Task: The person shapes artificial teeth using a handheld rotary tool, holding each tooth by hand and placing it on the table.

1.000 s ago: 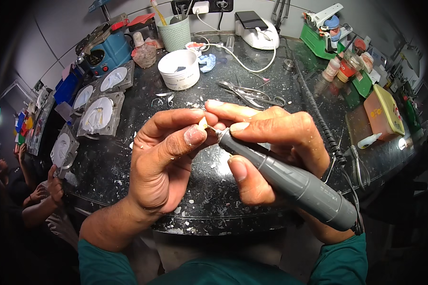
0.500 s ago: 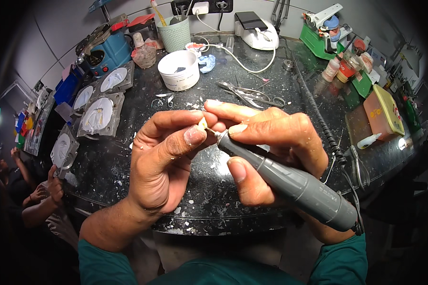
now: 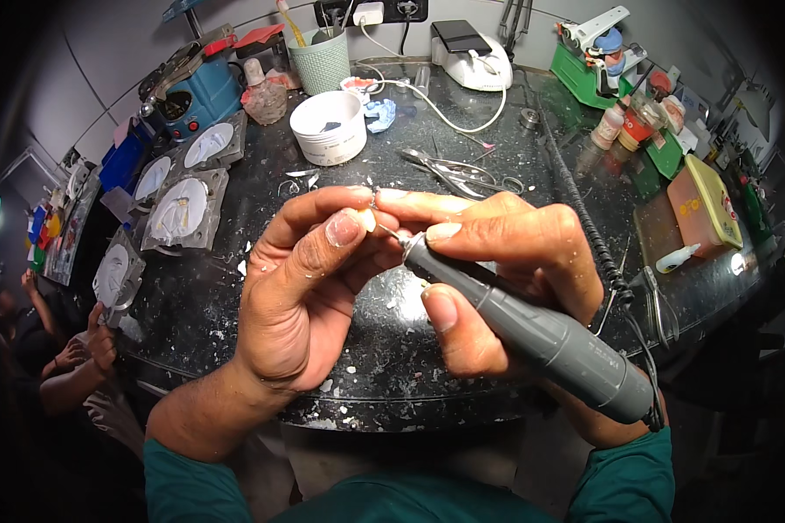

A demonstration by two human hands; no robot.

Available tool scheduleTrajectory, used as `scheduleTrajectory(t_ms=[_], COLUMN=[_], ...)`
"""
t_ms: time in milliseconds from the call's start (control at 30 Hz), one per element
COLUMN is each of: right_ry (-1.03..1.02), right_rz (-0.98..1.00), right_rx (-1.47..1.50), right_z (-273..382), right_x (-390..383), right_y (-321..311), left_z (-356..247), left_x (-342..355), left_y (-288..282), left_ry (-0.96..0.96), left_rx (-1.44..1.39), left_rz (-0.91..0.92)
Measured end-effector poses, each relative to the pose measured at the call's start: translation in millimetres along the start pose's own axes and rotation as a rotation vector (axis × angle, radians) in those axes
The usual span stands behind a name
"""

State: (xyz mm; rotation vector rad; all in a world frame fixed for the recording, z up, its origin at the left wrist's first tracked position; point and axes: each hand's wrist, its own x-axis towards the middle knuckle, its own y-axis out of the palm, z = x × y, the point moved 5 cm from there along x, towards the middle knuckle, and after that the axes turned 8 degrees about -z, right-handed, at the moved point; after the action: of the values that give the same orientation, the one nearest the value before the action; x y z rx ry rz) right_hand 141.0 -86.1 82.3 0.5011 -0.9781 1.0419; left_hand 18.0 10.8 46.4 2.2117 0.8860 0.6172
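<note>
My left hand (image 3: 296, 288) pinches a small cream, tooth-like piece (image 3: 366, 220) between thumb and index finger, over the middle of the black worktop. Wrapped in my right hand (image 3: 515, 270) is a grey rotary handpiece (image 3: 549, 344), angled down to the right, with a coiled cable leading away from it. Its thin metal bur points at the cream piece, at or very near it; contact is hard to tell. My right fingertips reach beside the left ones. Behind my hands lie metal pliers and scissors (image 3: 449, 170) and a white tub (image 3: 327, 131).
The speckled worktop (image 3: 384, 366) has metal moulds with white plaster (image 3: 183, 209) at left, a blue machine (image 3: 192, 96), a white device (image 3: 480, 70) at back, a green bin (image 3: 580, 83) and yellow-lidded container (image 3: 702, 213) at right. Another person's hands (image 3: 100, 349) are at far left.
My left thumb and index finger have shifted slightly upward, turning the cream piece. The handpiece tip has moved a little, still held in my right hand.
</note>
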Motion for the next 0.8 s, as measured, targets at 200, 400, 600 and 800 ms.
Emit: scheduleTrajectory(t_ms=[200, 400, 600, 800], right_ry=[-0.022, 0.009, -0.051, -0.058], right_rz=[-0.007, 0.005, 0.007, 0.024], right_rx=[0.005, 0.015, 0.000, 0.013], right_z=[0.1, -1.5, -0.8, 2.2], right_x=[-0.8, -0.9, 0.4, 1.9], right_y=[0.7, -0.7, -1.2, -2.0], left_z=[2.7, 4.6, 4.6, 2.4], left_x=[-2.0, -1.2, -0.3, -0.8], left_y=[-6.5, -7.4, -6.4, -2.2], left_ry=[-0.017, -0.037, -0.062, -0.051], left_rx=[-0.025, -0.053, -0.101, -0.107], left_rz=[0.028, 0.017, 0.035, 0.060])
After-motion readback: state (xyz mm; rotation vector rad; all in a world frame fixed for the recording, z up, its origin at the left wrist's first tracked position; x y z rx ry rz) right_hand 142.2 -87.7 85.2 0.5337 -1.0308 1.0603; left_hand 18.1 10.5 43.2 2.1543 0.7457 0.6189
